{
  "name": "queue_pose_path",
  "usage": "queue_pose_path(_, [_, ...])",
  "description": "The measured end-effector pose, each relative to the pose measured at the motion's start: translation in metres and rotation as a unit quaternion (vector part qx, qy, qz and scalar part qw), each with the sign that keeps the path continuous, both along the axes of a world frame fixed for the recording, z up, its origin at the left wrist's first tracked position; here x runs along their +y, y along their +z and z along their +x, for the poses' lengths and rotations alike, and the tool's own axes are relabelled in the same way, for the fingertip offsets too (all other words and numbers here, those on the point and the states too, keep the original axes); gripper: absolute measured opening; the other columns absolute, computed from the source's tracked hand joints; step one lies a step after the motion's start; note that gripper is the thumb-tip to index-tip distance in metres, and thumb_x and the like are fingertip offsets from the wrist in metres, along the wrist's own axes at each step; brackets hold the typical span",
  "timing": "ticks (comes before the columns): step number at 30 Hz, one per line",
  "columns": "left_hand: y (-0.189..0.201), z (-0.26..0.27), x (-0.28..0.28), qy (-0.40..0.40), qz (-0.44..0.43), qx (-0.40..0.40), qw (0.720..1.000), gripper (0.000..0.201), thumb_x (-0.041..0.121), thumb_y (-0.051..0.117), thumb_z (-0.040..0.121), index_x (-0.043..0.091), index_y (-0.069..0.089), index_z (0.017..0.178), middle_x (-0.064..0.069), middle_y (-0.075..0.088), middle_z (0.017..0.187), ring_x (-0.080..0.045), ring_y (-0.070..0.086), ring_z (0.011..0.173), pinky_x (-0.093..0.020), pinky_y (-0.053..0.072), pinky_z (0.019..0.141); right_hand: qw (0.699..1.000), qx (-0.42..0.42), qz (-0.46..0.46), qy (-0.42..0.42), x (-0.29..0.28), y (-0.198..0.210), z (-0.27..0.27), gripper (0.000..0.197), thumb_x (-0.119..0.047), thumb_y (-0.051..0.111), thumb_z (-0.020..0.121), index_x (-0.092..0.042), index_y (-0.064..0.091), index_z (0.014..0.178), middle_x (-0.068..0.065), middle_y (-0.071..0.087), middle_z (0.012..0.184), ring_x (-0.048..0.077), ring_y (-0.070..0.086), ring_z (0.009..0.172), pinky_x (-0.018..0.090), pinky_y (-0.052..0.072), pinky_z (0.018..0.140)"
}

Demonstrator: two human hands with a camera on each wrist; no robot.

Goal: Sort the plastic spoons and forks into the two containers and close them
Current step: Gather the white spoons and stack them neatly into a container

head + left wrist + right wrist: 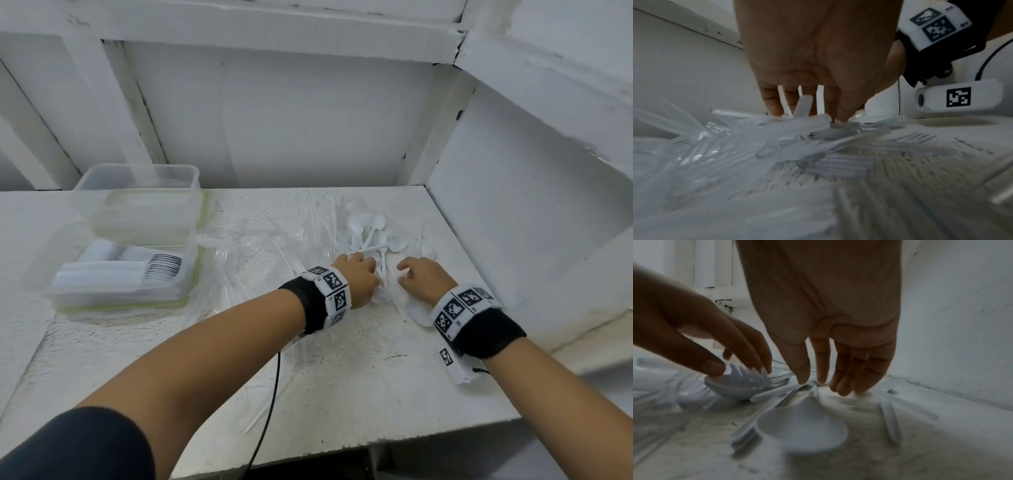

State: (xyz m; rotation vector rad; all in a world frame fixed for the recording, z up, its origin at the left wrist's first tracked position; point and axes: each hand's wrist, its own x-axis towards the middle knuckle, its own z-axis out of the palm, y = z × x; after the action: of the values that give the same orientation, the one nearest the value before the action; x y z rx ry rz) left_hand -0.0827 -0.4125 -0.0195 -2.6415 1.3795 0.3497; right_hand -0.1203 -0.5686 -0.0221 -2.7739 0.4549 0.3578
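Observation:
White plastic spoons point(375, 229) lie in a loose pile at the back right of the white table point(342, 394). Clear forks point(260, 246) are scattered left of them. My left hand point(371, 270) reaches into the pile and pinches a nested stack of white spoons point(735, 384) at the bowls, thumb on one side and fingers on the other. A white handle point(803, 105) sticks up between its fingers. My right hand point(824, 384), fingers straight and pointing down, touches spoon handles just right of the left hand. Another spoon point(801, 423) lies under the right wrist.
Two clear containers stand at the table's left: the front one point(186, 274) holds rows of stacked cutlery, the back one point(137, 169) looks nearly empty. White walls close in behind and at the right. A black cable point(270, 411) hangs over the front edge.

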Motion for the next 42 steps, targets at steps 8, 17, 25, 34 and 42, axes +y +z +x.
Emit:
queue_pose_path(8, [-0.003,-0.007,0.003,-0.033,-0.007,-0.015,0.999,0.038,0.026,0.048,0.093,0.016,0.042,0.13,-0.01,0.04,0.133,-0.029,0.038,0.12,-0.04,0.033,0.096,0.998,0.033,-0.045,-0.028,0.004,-0.008,0.001,0.01,-0.011,0.05,0.09,-0.004,0.057,0.086,0.013,0.063,0.093,0.029,0.06,0.096,0.026,0.039,0.07])
queue_pose_path(17, [0.003,-0.006,0.009,-0.051,-0.003,-0.022,0.998,0.046,0.039,0.05,0.092,0.025,0.043,0.135,-0.006,0.041,0.134,-0.026,0.036,0.123,-0.039,0.03,0.099,0.987,-0.088,0.102,-0.086,-0.013,0.021,-0.009,0.023,-0.019,0.059,0.089,-0.01,0.065,0.069,-0.002,0.059,0.067,0.018,0.055,0.076,0.023,0.039,0.059])
queue_pose_path(25, [0.014,0.001,0.042,-0.05,-0.014,0.017,0.999,0.042,0.055,0.041,0.088,0.028,0.055,0.117,0.002,0.056,0.113,-0.019,0.043,0.107,-0.038,0.027,0.091,0.92,-0.108,0.347,-0.148,0.004,0.035,-0.019,0.017,-0.012,0.047,0.095,-0.008,0.063,0.091,0.009,0.067,0.076,0.017,0.064,0.06,0.024,0.051,0.051])
queue_pose_path(34, [0.01,0.004,0.009,-0.043,0.043,-0.003,0.998,0.034,0.033,0.039,0.097,0.021,0.052,0.126,-0.003,0.056,0.121,-0.023,0.052,0.113,-0.036,0.029,0.093,0.858,-0.132,0.439,-0.233,0.008,0.038,-0.016,0.02,-0.023,0.053,0.094,-0.007,0.061,0.085,0.012,0.063,0.073,0.025,0.066,0.064,0.032,0.055,0.06])
queue_pose_path(42, [0.002,-0.007,0.006,-0.125,0.046,-0.074,0.988,0.027,0.02,0.04,0.096,0.009,0.06,0.11,-0.007,0.05,0.116,-0.023,0.045,0.104,-0.035,0.031,0.088,0.874,-0.133,0.417,-0.209,0.005,0.028,-0.022,0.02,0.004,0.045,0.089,-0.007,0.053,0.103,0.014,0.061,0.083,0.022,0.065,0.065,0.026,0.056,0.053])
